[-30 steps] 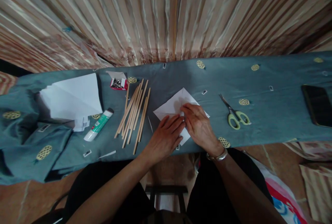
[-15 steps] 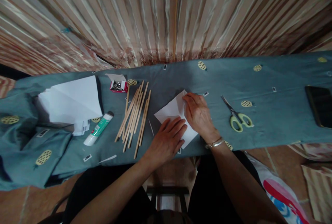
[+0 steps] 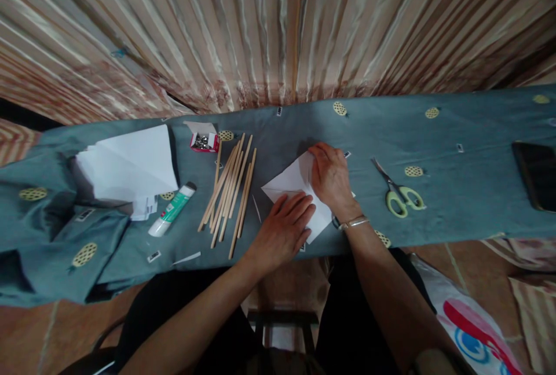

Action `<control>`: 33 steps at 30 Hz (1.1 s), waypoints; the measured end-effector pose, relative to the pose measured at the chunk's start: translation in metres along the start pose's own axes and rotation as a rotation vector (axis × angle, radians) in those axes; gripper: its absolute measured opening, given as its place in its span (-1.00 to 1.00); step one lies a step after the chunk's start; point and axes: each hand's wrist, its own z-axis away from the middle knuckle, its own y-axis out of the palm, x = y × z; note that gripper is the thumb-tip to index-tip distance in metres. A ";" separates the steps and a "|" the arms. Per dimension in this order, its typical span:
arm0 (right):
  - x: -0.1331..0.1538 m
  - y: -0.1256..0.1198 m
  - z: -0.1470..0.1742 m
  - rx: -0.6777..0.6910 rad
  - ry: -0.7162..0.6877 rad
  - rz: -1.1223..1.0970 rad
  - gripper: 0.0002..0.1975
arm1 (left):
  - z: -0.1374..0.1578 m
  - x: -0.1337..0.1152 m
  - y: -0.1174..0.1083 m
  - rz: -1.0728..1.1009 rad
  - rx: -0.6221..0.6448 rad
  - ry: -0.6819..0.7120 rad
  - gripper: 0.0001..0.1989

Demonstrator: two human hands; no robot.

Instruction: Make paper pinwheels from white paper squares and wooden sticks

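Note:
A white sheet of paper (image 3: 290,177) with creases and a flap lies turned at an angle at the near middle of the table. Flat across its lower left part rests my left hand (image 3: 286,221), fingers stretched out. My right hand (image 3: 332,178), with a bracelet at the wrist, has its bent fingers at the far corner and right side of the paper. Its thumb is mostly hidden. Left of the paper lie several thin wooden sticks (image 3: 232,187) in a loose bundle. To the right is a pair of green-handled scissors (image 3: 397,192).
On the left are a stack of white paper (image 3: 134,161), a glue stick (image 3: 172,209) and a small open box (image 3: 203,140) of metal clips or pins. Paper slivers (image 3: 187,258) lie near the front edge. A dark phone (image 3: 536,175) sits far right. A striped curtain (image 3: 278,33) hangs behind.
My right hand's fingers have shifted slightly at the paper's far corner, and the flap there looks flatter. My left hand stays on the paper. The view has shifted a little.

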 end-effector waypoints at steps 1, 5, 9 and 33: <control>0.000 -0.001 0.001 -0.002 -0.001 0.000 -0.59 | 0.000 0.000 0.000 0.000 0.001 0.000 -0.56; 0.000 -0.011 0.010 -0.051 -0.006 -0.017 -0.58 | 0.000 -0.004 -0.003 -0.012 0.003 -0.010 -0.55; 0.005 -0.024 0.023 -0.096 -0.027 -0.048 -0.57 | 0.004 -0.012 -0.005 -0.014 -0.009 -0.032 -0.55; 0.092 -0.049 0.058 0.138 -0.134 -0.254 -0.68 | 0.026 -0.030 -0.015 0.033 -0.226 0.039 -0.77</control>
